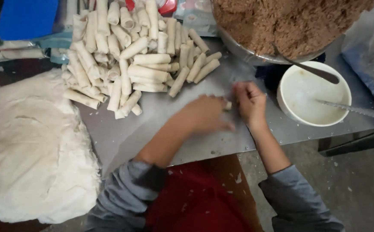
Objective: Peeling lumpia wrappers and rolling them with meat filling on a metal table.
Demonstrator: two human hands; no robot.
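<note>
A person in grey sleeves works at a metal counter [152, 124], seen from above. At frame center, the left hand [206, 115] and right hand [249, 101] meet over a small pale roll [228, 105], barely visible between them; both sets of fingers are curled around it. The thin pastry roll looks light, soft and easily torn, best held gently along its length. A pile of finished rolls [131, 56] fills the upper left. A heap of thin wrappers [28, 146] lies at left. A bowl of brown filling [290, 23] sits upper right, above a white bowl [313, 92].
</note>
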